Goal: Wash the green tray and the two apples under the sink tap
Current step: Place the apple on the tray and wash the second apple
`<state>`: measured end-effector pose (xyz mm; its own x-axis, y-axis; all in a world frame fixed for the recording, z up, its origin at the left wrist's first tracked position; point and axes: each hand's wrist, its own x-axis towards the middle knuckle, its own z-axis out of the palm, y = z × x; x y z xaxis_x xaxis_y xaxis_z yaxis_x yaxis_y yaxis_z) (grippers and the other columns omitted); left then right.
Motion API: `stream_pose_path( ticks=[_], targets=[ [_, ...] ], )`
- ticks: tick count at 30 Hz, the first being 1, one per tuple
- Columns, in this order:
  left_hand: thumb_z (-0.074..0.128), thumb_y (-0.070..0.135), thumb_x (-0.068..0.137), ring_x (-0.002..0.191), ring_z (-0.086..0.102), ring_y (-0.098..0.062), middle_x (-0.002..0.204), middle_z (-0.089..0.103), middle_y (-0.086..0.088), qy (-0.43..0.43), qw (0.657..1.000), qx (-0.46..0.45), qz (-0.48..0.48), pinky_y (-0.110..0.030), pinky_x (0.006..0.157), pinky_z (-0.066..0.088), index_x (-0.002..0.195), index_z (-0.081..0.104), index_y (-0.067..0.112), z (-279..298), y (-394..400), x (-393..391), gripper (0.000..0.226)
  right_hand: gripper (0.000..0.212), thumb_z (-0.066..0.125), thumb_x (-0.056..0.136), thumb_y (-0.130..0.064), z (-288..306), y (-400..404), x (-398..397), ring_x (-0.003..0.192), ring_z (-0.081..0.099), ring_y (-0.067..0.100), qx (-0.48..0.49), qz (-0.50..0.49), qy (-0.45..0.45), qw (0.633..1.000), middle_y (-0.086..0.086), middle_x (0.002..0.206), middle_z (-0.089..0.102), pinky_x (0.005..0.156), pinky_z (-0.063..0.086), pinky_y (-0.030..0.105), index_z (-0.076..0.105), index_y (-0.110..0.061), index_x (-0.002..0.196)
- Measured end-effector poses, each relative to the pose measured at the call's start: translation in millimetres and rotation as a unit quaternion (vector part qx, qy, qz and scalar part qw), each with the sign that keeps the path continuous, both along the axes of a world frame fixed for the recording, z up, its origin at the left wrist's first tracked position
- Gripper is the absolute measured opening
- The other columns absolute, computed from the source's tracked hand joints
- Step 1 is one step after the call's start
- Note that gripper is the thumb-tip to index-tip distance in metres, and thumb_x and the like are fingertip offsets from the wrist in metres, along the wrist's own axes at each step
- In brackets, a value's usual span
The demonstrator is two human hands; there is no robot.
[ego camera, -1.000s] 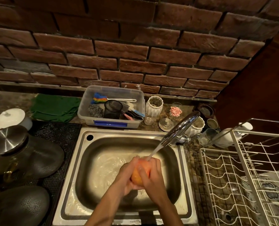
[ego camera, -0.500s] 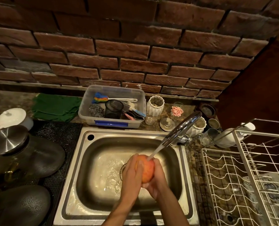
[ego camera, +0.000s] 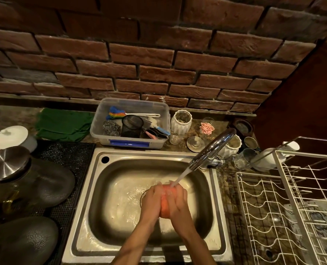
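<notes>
Brick wall behind; steel sink (ego camera: 93, 188) below. Left hand (ego camera: 152, 199) and right hand (ego camera: 178, 202) form one grip pressed round an apple (ego camera: 165, 204), directly under the tap (ego camera: 210, 150) stream, between both palms.

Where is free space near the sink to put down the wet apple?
The white wire rack, right of the sink, looks empty. The sink floor left of both hands holding the apple is bare. Crowded: the counter behind the tap, and the black mat on the left with dark lids.
</notes>
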<state>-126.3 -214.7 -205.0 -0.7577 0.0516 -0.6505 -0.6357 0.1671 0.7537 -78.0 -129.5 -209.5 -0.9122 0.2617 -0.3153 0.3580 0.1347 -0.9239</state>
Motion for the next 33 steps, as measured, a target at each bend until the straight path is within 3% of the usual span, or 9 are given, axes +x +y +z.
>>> stream_pose_path(
  ticks=[4,7,9,15,18,22,27,30,33],
  targets=[
    [0.048,0.053,0.094,0.094,0.072,-0.031,0.103,0.076,-0.015,-0.124,0.99,0.069,0.005,-0.05,0.073,0.063,0.109,0.072,0.018,2.4,-6.4,-7.6,0.044,0.024,0.044,0.104,-0.035,-4.3,0.2,6.5,0.121,0.054,0.013,0.045,0.037,-0.001,0.998,-0.006,0.133,0.038,0.095,0.057,0.033,0.04,-0.049,0.122],
    [0.074,0.057,0.078,0.094,0.074,-0.029,0.106,0.077,-0.014,-0.228,0.956,0.179,0.052,-0.044,0.066,0.061,0.113,0.072,0.016,-5.3,-18.4,-6.4,0.054,0.038,0.048,0.097,-0.045,-11.8,1.2,11.2,0.125,0.043,0.007,0.203,0.085,0.041,0.975,-0.018,0.136,0.028,0.103,0.049,0.029,0.04,-0.042,0.134],
    [0.077,0.054,0.076,0.085,0.076,-0.025,0.099,0.078,-0.013,-0.239,0.946,0.211,0.052,-0.038,0.063,0.059,0.112,0.074,0.013,-11.0,-19.7,-3.1,0.055,0.038,0.05,0.094,-0.048,-14.5,-1.0,11.4,0.123,0.042,0.006,0.226,0.077,0.065,0.969,-0.02,0.134,0.029,0.101,0.047,0.026,0.042,-0.043,0.131],
    [0.058,0.046,0.093,0.09,0.075,-0.029,0.104,0.074,-0.019,-0.094,0.977,0.18,0.065,-0.039,0.063,0.061,0.102,0.074,0.023,-17.0,2.0,13.3,0.03,0.004,0.056,0.095,-0.042,-14.6,-4.6,-1.4,0.093,0.06,0.005,0.129,-0.098,0.027,0.986,-0.014,0.103,0.061,0.082,0.054,0.037,0.059,-0.04,0.095],
    [0.055,0.04,0.096,0.099,0.068,-0.034,0.111,0.068,-0.019,-0.073,0.983,0.153,0.065,-0.043,0.06,0.061,0.098,0.072,0.025,-15.5,3.7,9.1,0.022,0.013,0.059,0.088,-0.045,-13.4,0.1,-7.0,0.091,0.066,0.008,0.045,-0.126,-0.03,0.991,-0.014,0.094,0.071,0.083,0.056,0.04,0.069,-0.039,0.094],
    [0.059,0.04,0.095,0.106,0.065,-0.039,0.126,0.06,-0.013,-0.133,0.975,0.158,0.08,-0.063,0.067,0.06,0.114,0.064,0.027,-15.5,-5.8,4.1,0.024,0.025,0.062,0.092,-0.045,-12.8,9.1,-18.4,0.096,0.07,0.021,-0.137,-0.146,-0.149,0.968,0.003,0.103,0.077,0.079,0.058,0.04,0.076,-0.025,0.098],
    [0.063,0.055,0.088,0.096,0.07,-0.049,0.128,0.058,-0.025,-0.264,0.917,0.269,0.131,-0.053,0.058,0.061,0.13,0.051,0.015,-15.6,-28.0,3.3,0.059,0.041,0.047,0.096,-0.057,-16.5,18.1,-6.1,0.108,0.068,0.018,-0.23,-0.08,-0.178,0.954,-0.001,0.119,0.073,0.082,0.058,0.034,0.069,-0.032,0.12],
    [0.056,0.068,0.085,0.089,0.072,-0.05,0.125,0.056,-0.021,-0.226,0.95,0.211,0.049,-0.057,0.064,0.061,0.12,0.045,0.028,-10.5,-27.0,1.7,0.054,0.042,0.045,0.097,-0.055,-21.3,11.0,3.6,0.115,0.065,0.021,-0.233,-0.076,-0.153,0.957,-0.002,0.129,0.063,0.095,0.058,0.043,0.056,-0.034,0.132],
    [0.055,0.066,0.086,0.101,0.07,-0.037,0.124,0.058,-0.008,-0.116,0.987,0.11,-0.009,-0.055,0.073,0.062,0.11,0.045,0.036,-16.9,-16.9,7.7,0.039,0.03,0.04,0.104,-0.043,-22.0,7.4,7.0,0.116,0.062,0.023,-0.176,-0.094,-0.129,0.971,0.005,0.137,0.056,0.095,0.057,0.05,0.053,-0.034,0.129]
  ],
)
